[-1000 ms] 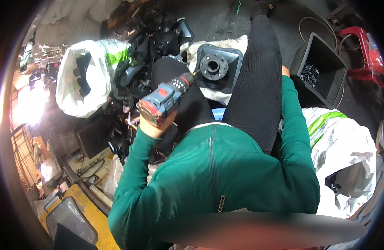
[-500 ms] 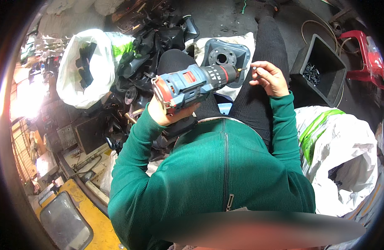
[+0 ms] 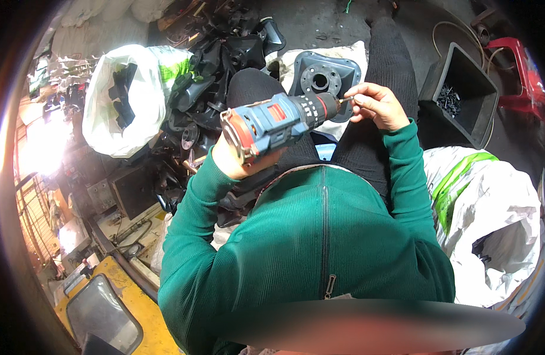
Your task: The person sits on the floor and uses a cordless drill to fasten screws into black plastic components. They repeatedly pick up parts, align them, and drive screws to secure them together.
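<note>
My left hand (image 3: 241, 164) is wrapped round the grip of a blue and red cordless drill (image 3: 269, 121), held level in front of my body with its chuck toward the right. At the drill's bit, my right hand (image 3: 380, 107) pinches a small screw (image 3: 347, 99) between thumb and fingertips. The screw's head is at or very near the bit tip; whether they touch is hard to tell. Just beyond the chuck, a black square-based part with a round, drilled flange (image 3: 321, 78) rests between my legs on a white sack (image 3: 355, 53).
To the right stands a dark bin (image 3: 429, 118) with many screws in it, beside a red plastic stool (image 3: 524, 89). White sacks lie at the near right (image 3: 497, 195) and far left (image 3: 97, 112). Black moulded parts (image 3: 243, 50) are heaped at left; a yellow panel (image 3: 148, 313) is nearer.
My right hand has come slightly left and down, bringing the screw up to the drill's bit. The drill stays in my left hand, shifted a little. The whole view has moved slightly.
</note>
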Action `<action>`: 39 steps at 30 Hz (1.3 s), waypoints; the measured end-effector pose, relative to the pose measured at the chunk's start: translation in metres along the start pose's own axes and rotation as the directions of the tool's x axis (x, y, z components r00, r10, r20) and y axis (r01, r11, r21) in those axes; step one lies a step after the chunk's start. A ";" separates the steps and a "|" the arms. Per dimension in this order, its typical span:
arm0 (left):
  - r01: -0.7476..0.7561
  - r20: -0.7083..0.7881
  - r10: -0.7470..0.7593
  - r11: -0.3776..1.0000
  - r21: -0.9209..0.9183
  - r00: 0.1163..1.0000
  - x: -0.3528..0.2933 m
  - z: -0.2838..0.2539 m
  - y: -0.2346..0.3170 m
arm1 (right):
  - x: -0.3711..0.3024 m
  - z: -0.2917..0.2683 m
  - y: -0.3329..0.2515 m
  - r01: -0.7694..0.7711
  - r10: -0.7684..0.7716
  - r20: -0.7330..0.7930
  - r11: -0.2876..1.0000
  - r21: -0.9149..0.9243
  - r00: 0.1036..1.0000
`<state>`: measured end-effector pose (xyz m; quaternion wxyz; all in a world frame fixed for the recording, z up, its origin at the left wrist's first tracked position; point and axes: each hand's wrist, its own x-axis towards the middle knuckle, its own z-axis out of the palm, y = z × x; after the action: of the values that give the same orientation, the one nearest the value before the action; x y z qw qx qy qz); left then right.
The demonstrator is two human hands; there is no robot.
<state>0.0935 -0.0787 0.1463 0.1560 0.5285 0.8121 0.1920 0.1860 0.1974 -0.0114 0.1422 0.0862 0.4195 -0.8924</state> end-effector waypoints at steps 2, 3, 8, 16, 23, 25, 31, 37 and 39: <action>0.119 0.087 -0.110 0.987 -0.110 0.990 0.002 -0.005 0.007 | 0.005 -0.002 -0.001 -0.098 0.099 0.002 0.995 -0.025 0.995; 0.284 0.224 -0.214 0.890 -0.357 0.951 0.002 -0.007 0.013 | 0.007 -0.001 -0.002 -0.147 0.148 0.004 0.988 -0.038 0.989; 0.079 0.210 -0.054 0.991 -0.109 0.976 0.009 -0.006 0.006 | 0.019 -0.004 0.003 -0.203 0.202 0.020 0.976 0.082 0.979; 0.129 0.017 -0.133 0.980 0.152 0.991 0.021 0.009 -0.024 | 0.046 -0.018 0.087 0.079 -0.067 -0.594 0.997 -0.005 0.802; 0.422 0.210 -0.398 0.902 -0.086 0.893 0.065 0.021 -0.045 | 0.090 -0.034 0.109 0.077 -0.170 -0.487 0.976 -0.204 0.857; 0.436 0.248 -0.396 0.889 -0.137 0.884 0.073 0.026 -0.054 | 0.086 -0.026 0.097 -0.003 -0.085 -0.516 0.986 -0.167 0.853; 0.494 0.495 -0.431 0.869 0.004 0.754 0.117 0.008 -0.051 | 0.077 -0.014 0.097 -0.077 -0.006 -0.539 0.988 -0.131 0.842; 0.412 0.423 -0.351 0.910 -0.057 0.835 0.128 0.012 -0.055 | 0.078 -0.006 0.092 -0.144 0.099 -0.557 0.989 -0.037 0.825; 0.447 0.459 -0.378 0.893 -0.047 0.804 0.138 0.010 -0.051 | 0.079 -0.002 0.090 -0.172 0.067 -0.593 0.977 -0.123 0.803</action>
<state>0.0031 0.0303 0.1060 0.4126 0.3544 0.8342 0.0912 0.1408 0.1302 -0.0990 0.0690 0.3704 0.5112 -0.7724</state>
